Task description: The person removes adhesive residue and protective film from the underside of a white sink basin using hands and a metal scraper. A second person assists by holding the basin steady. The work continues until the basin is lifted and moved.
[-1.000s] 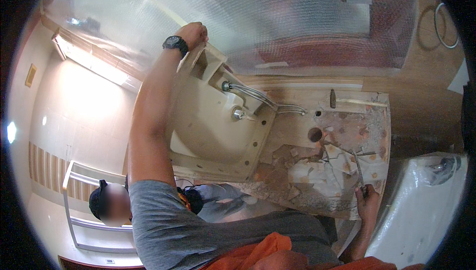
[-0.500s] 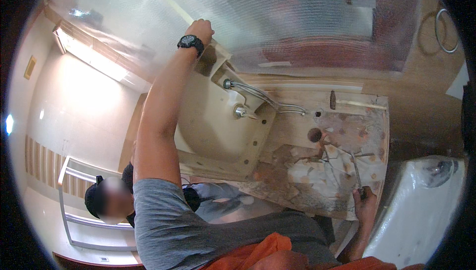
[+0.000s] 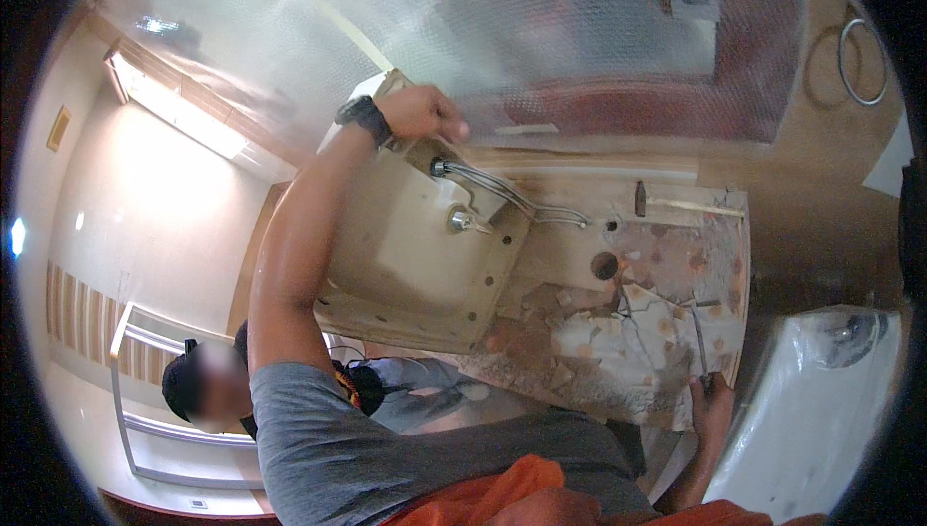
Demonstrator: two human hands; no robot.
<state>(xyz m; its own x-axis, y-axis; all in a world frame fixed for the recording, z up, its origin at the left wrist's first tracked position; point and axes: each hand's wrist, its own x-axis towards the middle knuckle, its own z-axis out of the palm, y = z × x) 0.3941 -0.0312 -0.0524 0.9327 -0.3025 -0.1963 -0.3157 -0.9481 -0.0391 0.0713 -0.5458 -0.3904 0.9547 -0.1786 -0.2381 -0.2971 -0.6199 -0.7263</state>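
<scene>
A beige washbasin (image 3: 406, 236) lies at the left end of a rough board (image 3: 579, 207), with a metal drain fitting (image 3: 468, 221) and thin flexible metal hoses (image 3: 502, 193) sticking out of it toward the right. Above its back corner, my left hand (image 3: 425, 113), with a black watch at the wrist, has loosely bent fingers and nothing visible in them. At the board's front right, my right hand (image 3: 713, 399) closes around the dark handle of a screwdriver-like tool (image 3: 700, 333), whose thin metal shaft points away from me over the broken surface.
Broken pale pieces (image 3: 647, 328) and dust cover the board, which has a round hole (image 3: 604, 265). Bubble-textured plastic sheeting (image 3: 579, 34) hangs behind. At right stands a plastic-wrapped white fixture (image 3: 811, 420); a metal ring (image 3: 862, 63) is on the wall. Another person (image 3: 208, 386) is at left.
My left hand has let go of the basin's back corner and moved right and slightly down. The basin looks tipped slightly differently. My right hand keeps its grip on the tool.
</scene>
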